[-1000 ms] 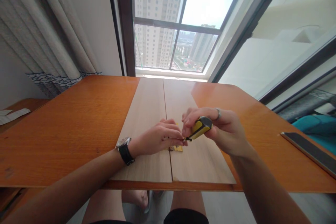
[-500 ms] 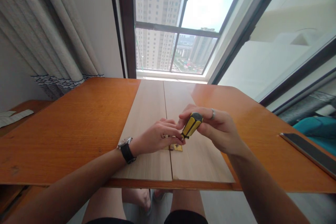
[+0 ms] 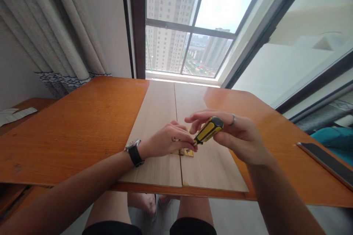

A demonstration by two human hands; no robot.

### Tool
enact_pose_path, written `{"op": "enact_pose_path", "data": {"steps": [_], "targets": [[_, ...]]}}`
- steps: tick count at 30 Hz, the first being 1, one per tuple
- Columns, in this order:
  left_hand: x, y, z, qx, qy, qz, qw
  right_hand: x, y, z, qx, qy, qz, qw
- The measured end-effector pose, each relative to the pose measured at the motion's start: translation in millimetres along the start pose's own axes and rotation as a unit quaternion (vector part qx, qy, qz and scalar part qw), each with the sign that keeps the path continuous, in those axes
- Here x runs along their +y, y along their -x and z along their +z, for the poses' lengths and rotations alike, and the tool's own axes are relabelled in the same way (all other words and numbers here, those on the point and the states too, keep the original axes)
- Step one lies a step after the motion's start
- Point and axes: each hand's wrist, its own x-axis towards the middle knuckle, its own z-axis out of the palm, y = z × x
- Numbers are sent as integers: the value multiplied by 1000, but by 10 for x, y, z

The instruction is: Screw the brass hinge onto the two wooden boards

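Two hands are close together near the middle of the frame, busy with one yellow and black screwdriver [image 3: 209,131]. It leans, with its fat end up and to the right and its thin end down by the left hand [image 3: 172,141]. The thumb and finger of that hand look pinched on the thin end, so I cannot see the tip. The right hand [image 3: 237,134] curls loosely around the handle, fingers spread, and I cannot tell if it is squeezing.

Just under the left fingers is a gold hinge [image 3: 188,152]. It sits over the crack between two pale boards, the left board [image 3: 149,172] and the right board [image 3: 217,169]. Both lie flat on the orange table [image 3: 82,125], running from the bottom middle of the frame up toward the window [image 3: 193,25].

My guess is that the step in hand is turning a screw at the hinge, though no screw shows clearly. I think the next move calls for the left fingers to keep the thin end steady while the right fingers take a snug hold of the handle and twist, pushing down so it does not slip.
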Motion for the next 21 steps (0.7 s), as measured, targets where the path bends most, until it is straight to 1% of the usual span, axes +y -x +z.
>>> {"op": "enact_pose_path", "data": {"steps": [2,4,7,9,10,11,13,16,18,21], "targets": [[-9,6,2,-7,-2,-13,1000,-18,11,-28,2,13,-1,1000],[-8,5,5,-3,-6,-17,1000,-9,-7,-1,26,28,-28,999],[11,-10,16,17,23,0,1000,45,-65,105,93,15,-51,994],[23,-25,27,35,52,14,998,89,-92,159,138,1,-41,990],[27,-31,32,45,62,17,997,108,-95,167,149,0,-34,988],[30,-36,37,55,66,18,996,119,-90,160,149,7,-28,988],[34,-40,42,67,67,16,995,114,-57,106,122,30,-27,992],[45,-34,37,60,71,2,996,45,18,-12,40,47,-17,998],[50,-28,32,44,84,-7,995,-5,58,-64,4,35,2,999],[39,-21,25,25,117,-17,993,-28,73,-62,1,6,24,1000]]}}
